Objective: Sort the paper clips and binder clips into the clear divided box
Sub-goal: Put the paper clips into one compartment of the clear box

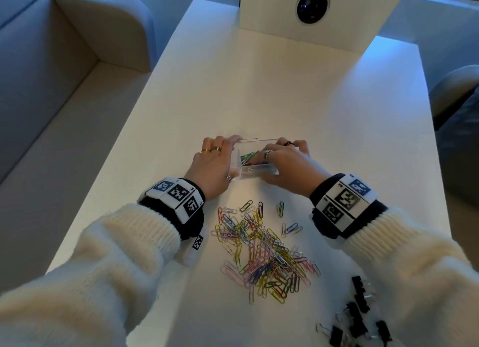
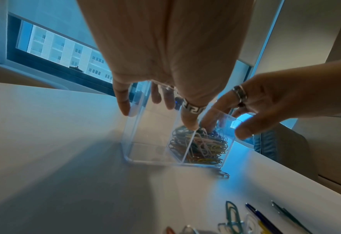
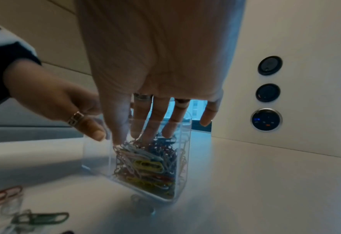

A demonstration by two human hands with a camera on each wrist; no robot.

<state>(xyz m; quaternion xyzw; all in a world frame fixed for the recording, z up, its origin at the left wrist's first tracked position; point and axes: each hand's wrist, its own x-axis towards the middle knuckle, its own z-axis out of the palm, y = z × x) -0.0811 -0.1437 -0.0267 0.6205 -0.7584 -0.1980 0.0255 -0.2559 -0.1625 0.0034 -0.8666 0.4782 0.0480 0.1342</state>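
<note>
The clear divided box (image 1: 255, 169) stands mid-table. My left hand (image 1: 220, 160) grips its left end, thumb on the near wall and fingers over the far rim; the left wrist view shows that hand (image 2: 157, 117) around the compartment (image 2: 149, 150) with nothing in it. My right hand (image 1: 280, 157) reaches into the right compartment, and its straight fingers (image 3: 145, 134) touch the coloured paper clips (image 3: 145, 166) heaped there. A loose pile of paper clips (image 1: 261, 250) lies nearer me. Black binder clips (image 1: 360, 313) sit at the front right.
A white upright panel with a round dark device (image 1: 312, 5) closes the table's far end. A pale sofa (image 1: 64, 61) runs along the left. A few stray clips (image 1: 281, 208) lie between the pile and the box. The table's left edge (image 1: 124, 139) is close to my left arm.
</note>
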